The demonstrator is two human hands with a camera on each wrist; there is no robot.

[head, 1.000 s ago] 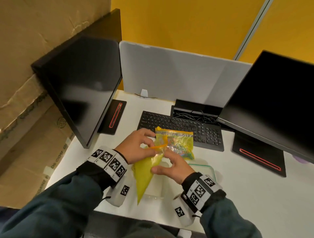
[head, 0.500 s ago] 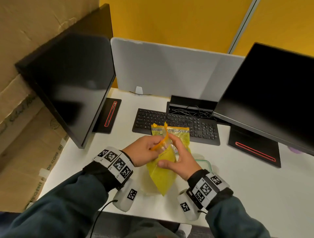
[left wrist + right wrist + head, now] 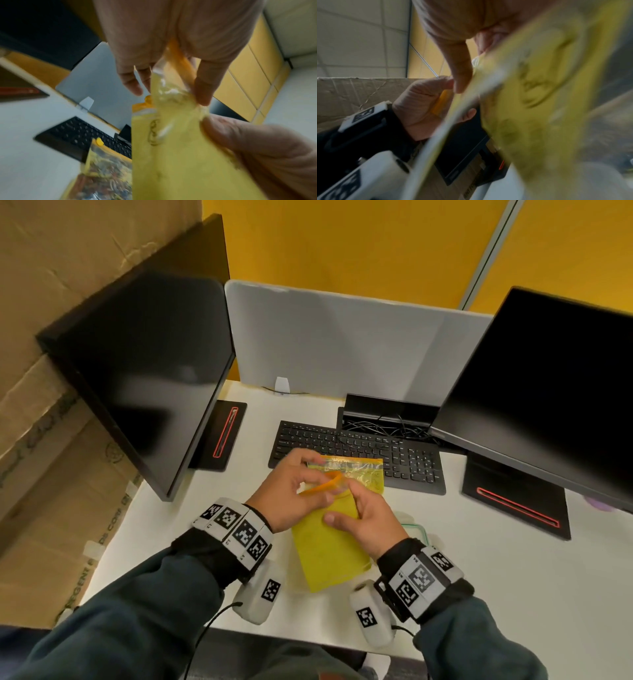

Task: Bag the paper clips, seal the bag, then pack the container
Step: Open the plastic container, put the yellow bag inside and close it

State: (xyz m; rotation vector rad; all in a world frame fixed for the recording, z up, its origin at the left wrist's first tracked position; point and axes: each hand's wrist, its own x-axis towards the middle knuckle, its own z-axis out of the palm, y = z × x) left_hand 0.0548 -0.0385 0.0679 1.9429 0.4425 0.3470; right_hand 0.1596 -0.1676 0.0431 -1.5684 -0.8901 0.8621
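The yellow bag (image 3: 329,546) has swung from hanging to slanting low over the near table (image 3: 513,577) — left hand (image 3: 291,494) and right hand (image 3: 368,520) both pinching its orange-zippered mouth, apparently opening it — filled bag (image 3: 359,474) lying just beyond.

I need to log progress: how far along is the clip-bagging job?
One bag of clips already lies by the keyboard; whether it is sealed is unclear. In hand: the left hand and right hand pinch the mouth of a yellow bag, which looks empty. Left: filling, sealing and packing the container.
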